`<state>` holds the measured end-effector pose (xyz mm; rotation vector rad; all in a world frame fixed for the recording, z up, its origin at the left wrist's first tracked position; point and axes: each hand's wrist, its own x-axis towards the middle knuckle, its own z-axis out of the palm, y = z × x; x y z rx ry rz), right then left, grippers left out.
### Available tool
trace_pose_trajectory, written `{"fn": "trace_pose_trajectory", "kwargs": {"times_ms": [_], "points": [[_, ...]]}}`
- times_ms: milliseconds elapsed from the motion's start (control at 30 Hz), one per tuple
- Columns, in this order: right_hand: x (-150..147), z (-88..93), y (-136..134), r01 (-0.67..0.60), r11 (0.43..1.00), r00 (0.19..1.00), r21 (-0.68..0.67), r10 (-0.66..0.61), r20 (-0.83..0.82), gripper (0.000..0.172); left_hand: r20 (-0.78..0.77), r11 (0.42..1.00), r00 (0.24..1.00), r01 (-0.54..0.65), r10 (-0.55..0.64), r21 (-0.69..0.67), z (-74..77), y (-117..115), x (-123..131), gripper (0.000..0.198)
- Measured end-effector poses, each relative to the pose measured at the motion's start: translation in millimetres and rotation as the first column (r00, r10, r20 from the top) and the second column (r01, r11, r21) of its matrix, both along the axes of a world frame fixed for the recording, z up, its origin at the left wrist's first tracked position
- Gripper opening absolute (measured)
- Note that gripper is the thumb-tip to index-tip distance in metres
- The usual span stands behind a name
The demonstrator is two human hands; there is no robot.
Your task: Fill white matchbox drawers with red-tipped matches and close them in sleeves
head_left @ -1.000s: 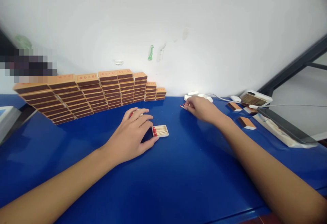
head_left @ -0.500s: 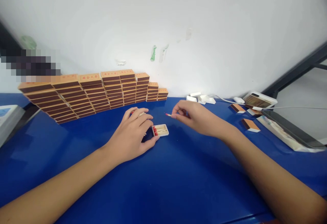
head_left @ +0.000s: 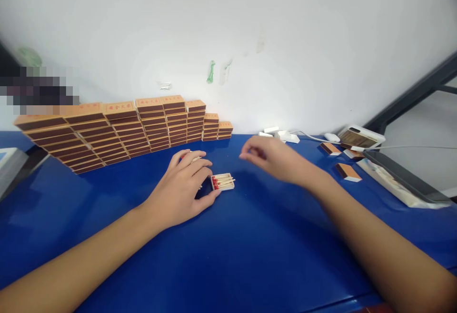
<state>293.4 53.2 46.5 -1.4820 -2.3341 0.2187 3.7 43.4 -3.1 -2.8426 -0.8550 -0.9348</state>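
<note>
A small white tray of red-headed matches [head_left: 223,181] lies on the blue table, one match poking past its right end. My left hand [head_left: 183,186] rests with fingers spread at the tray's left side, its thumb touching the near left corner. More loose matches [head_left: 194,157] show partly under its fingers. To the right of the tray, my right hand [head_left: 273,158] hovers with thumb and index finger closed together, no match visible between them.
Stacked matchboxes [head_left: 150,125] line the wall from the left. White box pieces [head_left: 282,135] lie at the wall. On the right are loose matchboxes [head_left: 348,172], a white device [head_left: 360,137] with a cable, and a dark phone-like slab [head_left: 407,177].
The match that was in my right hand's fingers is gone from them, and a match now juts over the tray's right end. The view has shifted slightly.
</note>
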Motion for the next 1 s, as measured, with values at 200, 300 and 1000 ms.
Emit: {"fn": "trace_pose_trajectory", "kwargs": {"times_ms": [200,300,1000], "points": [[58,0.0,30,0.347,0.937,0.918,0.029,-0.346,0.195,0.023,-0.014,1.0,1.0,0.007,-0.007,0.021,-1.4,1,-1,0.024],[58,-5.3,33,0.355,0.935,0.906,-0.007,-0.342,0.25,0.023,-0.011,1.0,1.0,0.007,-0.007,0.023,-2.3,1,-2,0.024],[45,-17.3,34,0.237,0.971,0.946,-0.024,-0.225,0.235,0.016,-0.019,1.0,1.0,0.007,-0.007,0.016,-1.6,1,-2,0.023]]}}
